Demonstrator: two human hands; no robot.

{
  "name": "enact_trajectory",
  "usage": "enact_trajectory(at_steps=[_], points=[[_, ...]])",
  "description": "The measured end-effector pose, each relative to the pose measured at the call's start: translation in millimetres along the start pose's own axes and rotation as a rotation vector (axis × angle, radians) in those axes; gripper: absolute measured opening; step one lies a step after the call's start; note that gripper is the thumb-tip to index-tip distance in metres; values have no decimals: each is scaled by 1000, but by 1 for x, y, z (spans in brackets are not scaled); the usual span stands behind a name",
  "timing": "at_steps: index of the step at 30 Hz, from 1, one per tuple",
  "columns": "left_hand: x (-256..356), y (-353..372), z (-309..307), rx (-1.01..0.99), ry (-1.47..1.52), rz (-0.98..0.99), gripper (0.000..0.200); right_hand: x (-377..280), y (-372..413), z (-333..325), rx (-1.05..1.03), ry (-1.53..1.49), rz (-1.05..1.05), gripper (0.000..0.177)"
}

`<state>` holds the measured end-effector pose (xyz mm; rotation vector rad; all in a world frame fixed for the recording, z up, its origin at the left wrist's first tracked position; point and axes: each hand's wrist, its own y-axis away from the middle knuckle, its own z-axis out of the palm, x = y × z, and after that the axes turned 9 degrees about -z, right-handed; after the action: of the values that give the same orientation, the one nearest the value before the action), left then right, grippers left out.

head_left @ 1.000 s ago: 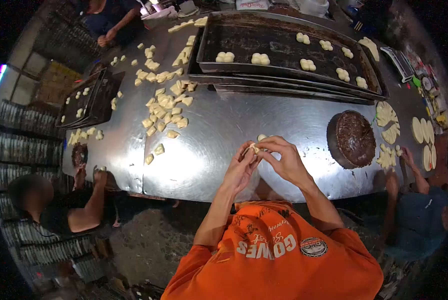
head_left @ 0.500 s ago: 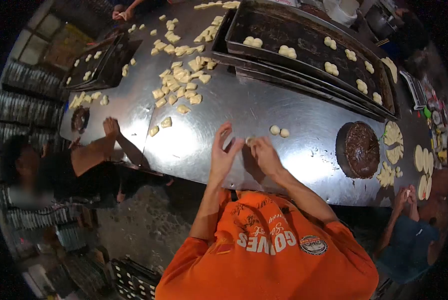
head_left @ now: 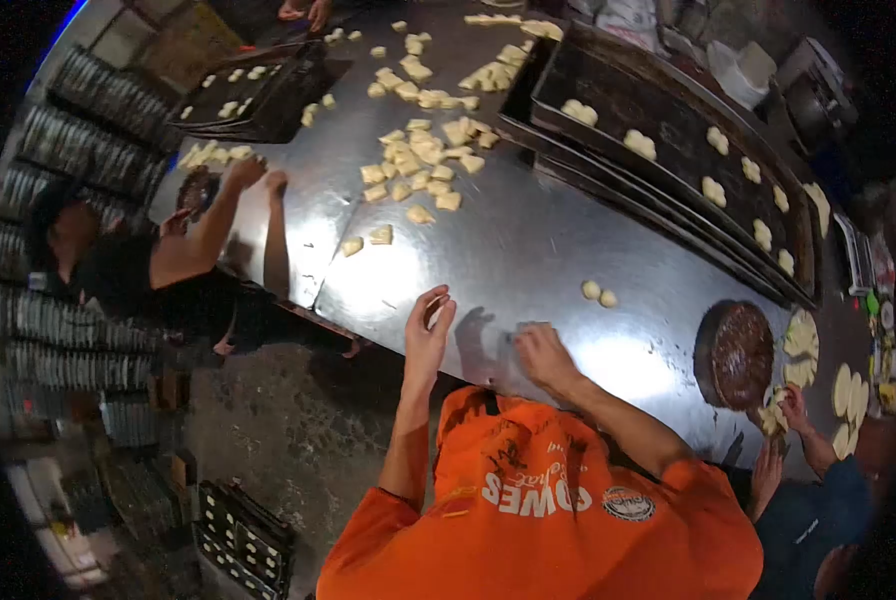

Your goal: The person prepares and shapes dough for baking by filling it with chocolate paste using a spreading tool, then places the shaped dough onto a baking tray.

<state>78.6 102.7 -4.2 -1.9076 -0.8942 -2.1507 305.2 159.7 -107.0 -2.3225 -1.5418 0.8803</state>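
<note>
My left hand (head_left: 428, 328) is raised just over the front edge of the metal table, thumb and fingers apart, with nothing visible in it. My right hand (head_left: 545, 356) is low on the tabletop, its fingers curled downward and a little blurred; whatever lies under them is hidden. Beyond it, two small round dough balls (head_left: 599, 293) sit side by side on the metal. Farther off to the left lies a scattered pile of cut dough pieces (head_left: 423, 155), with two loose pieces (head_left: 368, 240) closer to me.
Stacked black baking trays (head_left: 658, 110) with clustered dough balls stand at the back right. A round pan of dark brown filling (head_left: 743, 355) is on the right. One co-worker (head_left: 118, 260) works at the left; another person's hands (head_left: 783, 430) handle dough at the right.
My view has shifted, so the table appears lower and farther right. My right hand, earlier pinching a small dough bit near my left, has gone down to the tabletop, and my hands are farther apart.
</note>
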Motion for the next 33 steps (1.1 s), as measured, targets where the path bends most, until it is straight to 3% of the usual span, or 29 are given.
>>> enact_trajectory(at_steps=[1, 2, 5, 6, 7, 8, 9, 10, 11, 12, 15, 17, 19, 21, 23, 25, 27, 31, 33], points=[[-1, -10, -11, 15, 2, 10, 35, 8, 2, -6, -42, 71, 3, 17], [-1, -25, -26, 82, -67, 10, 34, 20, -1, -7, -75, 65, 209, 21], [-24, -82, -62, 272, -208, 131, 36, 29, -26, 7, -17, 161, 243, 19], [-36, -106, -75, 322, -326, 141, 41, 23, -16, 24, -146, 189, 250, 17], [-39, -125, -84, 373, -444, 157, 46, 6, -10, 16, -134, 198, 242, 17], [-21, -130, -85, 393, -457, 59, 50, -12, -6, 2, -67, 121, 133, 16], [-41, -157, -96, 553, -600, 152, 52, -19, -9, -8, -4, 42, 23, 14], [-43, -171, -105, 557, -775, 197, 50, -11, -10, -12, 2, 51, 16, 14], [-41, -181, -109, 555, -952, 235, 48, 1, -3, -17, 3, 56, 111, 15], [-39, -187, -107, 547, -949, 238, 48, 9, 3, -18, 0, 63, 214, 15], [-53, -213, -94, 600, -709, 344, 32, 27, -20, -2, 1, 195, 322, 18], [-35, -200, -77, 495, -507, 243, 33, 17, -10, 9, -90, 218, 301, 23], [-25, -191, -64, 381, -333, 454, 39, -15, -6, -13, 14, 83, 68, 22], [-2, -170, -38, 405, -376, 472, 31, 7, 13, 0, 31, 65, 87, 22], [12, -137, -14, 161, -65, 342, 31, 21, 6, -21, -16, 305, 178, 22], [7, -122, 4, 85, -103, 339, 31, 27, -2, -9, -20, 254, 259, 23], [12, -98, 22, 44, 64, 204, 32, 14, -8, -2, 26, 121, 358, 23], [3, -53, 26, 0, 82, 92, 33, -20, 17, -36, 168, -54, 454, 35], [-12, -40, 23, -55, 131, 44, 34, -12, 34, -54, 178, -225, 712, 34]])
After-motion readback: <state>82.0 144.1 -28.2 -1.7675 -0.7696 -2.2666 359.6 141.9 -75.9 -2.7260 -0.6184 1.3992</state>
